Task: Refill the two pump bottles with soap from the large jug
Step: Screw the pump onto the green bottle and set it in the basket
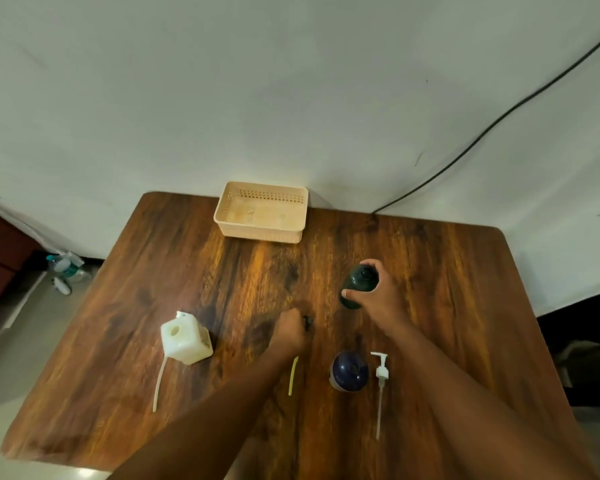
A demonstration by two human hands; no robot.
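Note:
My right hand point(378, 297) grips a dark green bottle point(358, 281) that stands right of the table's middle, its neck showing between my fingers. My left hand point(289, 332) is closed around a black pump head point(308, 321); a yellow dip tube point(293, 375) trails back from under the fist. A dark blue bottle point(349, 371) stands near me without its pump. Its white pump point(381, 370) lies flat just right of it, with the long tube pointing toward me. A white square jug point(186, 338) stands at the left, a round opening visible in its top.
A thin white tube point(158, 384) lies on the wooden table point(447, 306) in front of the jug. A beige plastic basket point(261, 212) sits at the far edge against the wall. A black cable point(499, 119) runs down the wall. Bottles lie on the floor at the left.

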